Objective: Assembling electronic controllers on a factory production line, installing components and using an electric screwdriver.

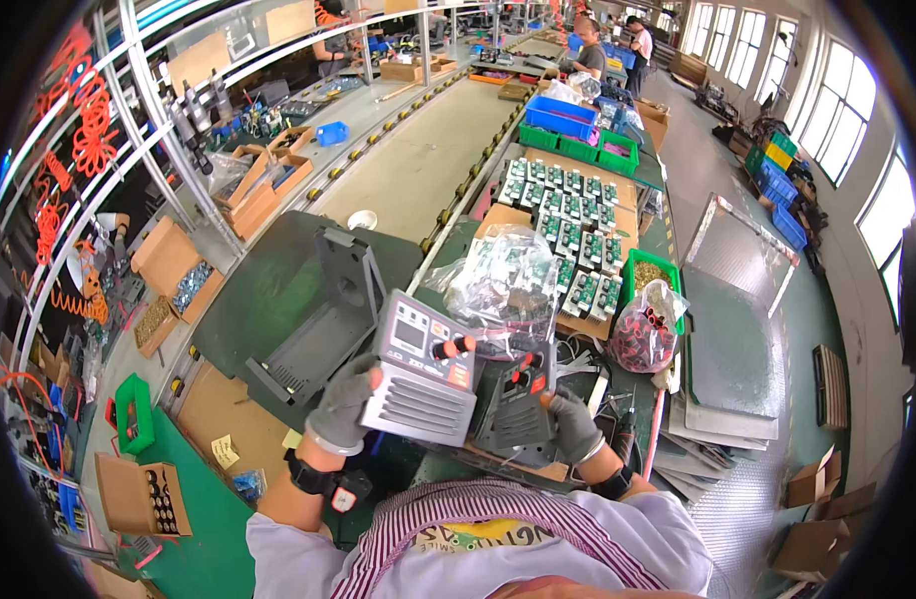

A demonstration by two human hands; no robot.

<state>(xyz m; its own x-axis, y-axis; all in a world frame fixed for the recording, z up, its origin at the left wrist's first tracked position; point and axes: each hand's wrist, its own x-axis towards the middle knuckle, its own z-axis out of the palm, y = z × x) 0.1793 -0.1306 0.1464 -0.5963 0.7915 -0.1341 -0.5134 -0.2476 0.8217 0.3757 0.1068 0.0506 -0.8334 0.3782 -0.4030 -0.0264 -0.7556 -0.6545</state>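
Grey panel (425, 407) and dark panel (508, 424) are both up in front of the person's chest, over the near side of the bench (448, 467). Gloved and bare at the fingertips, the left hand (344, 404) is clamped on the left edge of the grey panel, which sits tilted and shows a small window, slots across its lower part and two black-and-orange knobs. Just to its right, the right hand (575, 427) is clamped on the right edge of the dark panel, which also has slots and orange-and-black knobs; whether the two panels touch is hard to tell.

Left of them, an open dark metal case (313, 344) rests on a green board (253, 285). Beyond the panels lies a clear plastic bag (508, 275), with rows of green circuit boards (583, 215) behind it. To the right, a bag of red and black parts (645, 339) is beside a green bin (635, 262) of small brass-coloured pieces.
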